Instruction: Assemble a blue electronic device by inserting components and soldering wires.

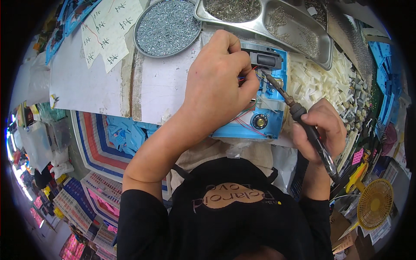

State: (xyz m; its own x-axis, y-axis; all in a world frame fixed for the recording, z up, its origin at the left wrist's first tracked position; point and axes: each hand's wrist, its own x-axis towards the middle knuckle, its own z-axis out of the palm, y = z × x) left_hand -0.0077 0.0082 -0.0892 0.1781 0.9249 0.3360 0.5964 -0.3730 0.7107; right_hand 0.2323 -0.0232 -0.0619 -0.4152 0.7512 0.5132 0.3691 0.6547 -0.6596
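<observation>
A blue plastic housing [275, 128] lies open on the work surface, with a black and grey module [266, 60] at its far end and a round speaker-like part [260, 121] at its near end. Over its left side my left hand [221, 78] is closed in a pinch; thin red and blue wires show at the fingertips, though the exact grip is partly hidden. My right hand [323, 130] is wrapped round a soldering iron [305, 119]. The iron's tip points up and left, close to the wires and my left fingertips, beside the module.
A round tray of small metal screws [168, 28] stands at the back. Beside it is a steel compartment tray [325, 52] with small metal parts. White plastic pieces [320, 80] pile up to the right. A marked paper sheet [104, 37] lies far left; a yellow fan [375, 203] stands lower right.
</observation>
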